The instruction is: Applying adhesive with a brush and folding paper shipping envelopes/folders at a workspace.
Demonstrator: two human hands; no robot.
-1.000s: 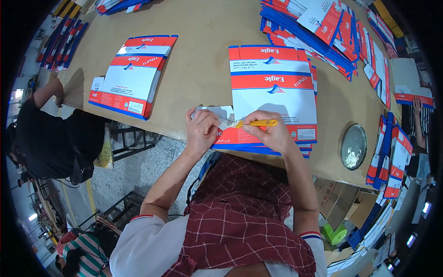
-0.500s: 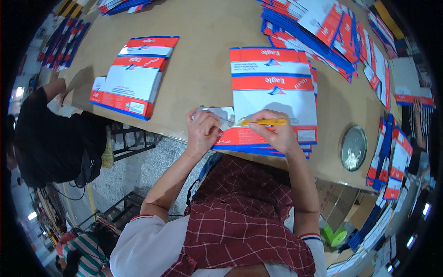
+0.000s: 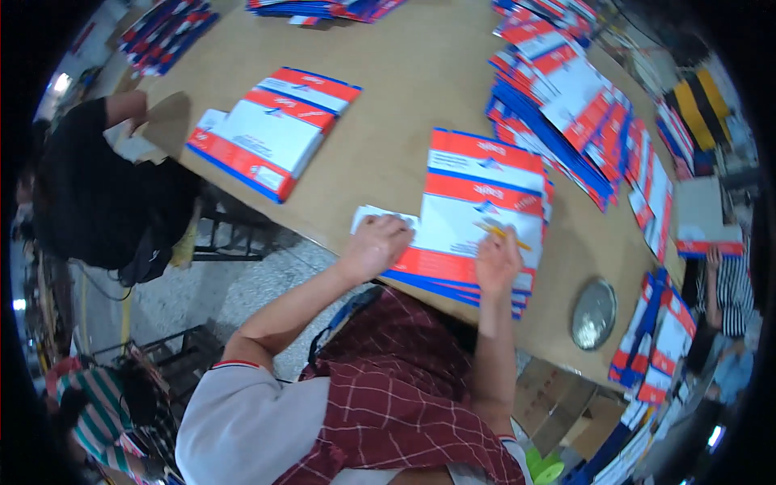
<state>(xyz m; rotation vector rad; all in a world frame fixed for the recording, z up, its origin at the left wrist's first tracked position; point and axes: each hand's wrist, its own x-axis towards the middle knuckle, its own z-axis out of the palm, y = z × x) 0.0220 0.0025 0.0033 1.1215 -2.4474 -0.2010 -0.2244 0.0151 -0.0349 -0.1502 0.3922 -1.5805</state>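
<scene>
A stack of flattened red, white and blue cartons [image 3: 453, 212] lies at the table's near edge in front of me. My left hand [image 3: 376, 246] is at the stack's left side, its fingers bent over a white flap [image 3: 365, 213] of the top carton. Over the right part of the same carton, my right hand [image 3: 497, 263] grips a slim yellow-handled tool [image 3: 517, 240]. The tool's tip points up and left, above the printed panel. Blur hides what kind of tip it has.
Another carton stack [image 3: 275, 133] lies to the left on the table [image 3: 388, 105]. A large fanned pile of cartons [image 3: 558, 101] covers the far right. A round metal dish [image 3: 594, 314] stands near the right edge. People sit at the left and stand at the right.
My right hand has lifted the yellow tool away from the flap and swung it to the right. My left hand stays at the flap. The whole view has turned and shifted.
</scene>
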